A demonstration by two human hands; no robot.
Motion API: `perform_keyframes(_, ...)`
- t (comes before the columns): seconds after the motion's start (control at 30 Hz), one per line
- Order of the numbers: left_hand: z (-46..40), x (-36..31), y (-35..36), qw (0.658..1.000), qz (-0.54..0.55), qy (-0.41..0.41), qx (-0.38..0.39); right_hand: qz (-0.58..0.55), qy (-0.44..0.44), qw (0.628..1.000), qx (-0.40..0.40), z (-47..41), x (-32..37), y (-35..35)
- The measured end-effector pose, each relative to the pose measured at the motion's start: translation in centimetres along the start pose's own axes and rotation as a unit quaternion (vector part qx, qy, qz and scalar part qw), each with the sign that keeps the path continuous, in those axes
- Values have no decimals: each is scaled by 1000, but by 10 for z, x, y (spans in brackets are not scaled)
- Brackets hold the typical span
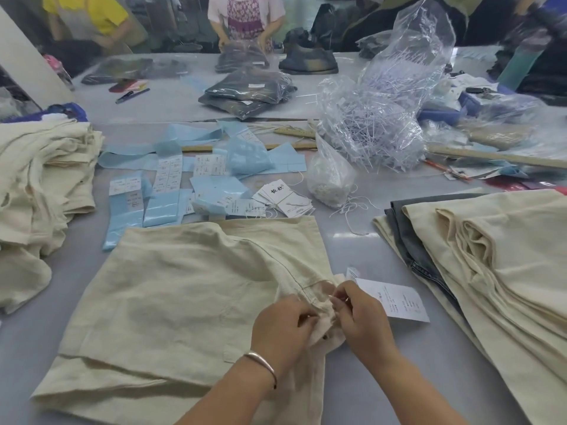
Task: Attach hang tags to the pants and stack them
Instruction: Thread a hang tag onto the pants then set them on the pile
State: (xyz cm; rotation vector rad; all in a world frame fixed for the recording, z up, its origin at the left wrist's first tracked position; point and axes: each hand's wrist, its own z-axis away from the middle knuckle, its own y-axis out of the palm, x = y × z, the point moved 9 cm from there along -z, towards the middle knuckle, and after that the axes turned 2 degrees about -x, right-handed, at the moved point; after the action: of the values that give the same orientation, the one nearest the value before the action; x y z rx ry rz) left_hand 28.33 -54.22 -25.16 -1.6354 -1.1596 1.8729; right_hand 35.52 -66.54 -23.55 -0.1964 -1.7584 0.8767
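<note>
In the head view, cream pants [171, 302] are spread at lower centre. Their waistband is pinched by the left hand [285, 326], while the right hand [362, 320] pinches what seems a thread; the hang tag [395, 302] lies alongside. Tying appears under way; knotting, then stacking, is judged next.

Left hand [283, 325] and right hand [362, 317] close together, fingers curled.

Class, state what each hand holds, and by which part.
Left hand grips the cream pants at the bunched waistband. Right hand pinches there too, seemingly the hang tag string; unclear.
</note>
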Motion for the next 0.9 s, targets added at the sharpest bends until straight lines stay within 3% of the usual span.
perform_keyframes(0.2,-5,-14,11,989,-133,59,5,-4,25,1000,4,-1,-18,-1)
perform_keyframes(0.4,11,-30,-6,984,-56,130,-108,-7,33,999,34,-7,-21,8)
perform_keyframes(0.63,6,-32,-8,979,-70,140,-128,-195,108,967,119,-4,-21,17)
perform_keyframes(0.77,11,-41,-10,965,-115,178,-157,-103,83,980,145,-6,-19,19)
perform_keyframes(0.83,11,-42,-12,967,-103,174,-154,-48,43,990,122,-7,-15,15)
perform_keyframes(0.9,9,-36,-16,979,-55,134,-146,-55,4,998,34,-10,-13,-9)
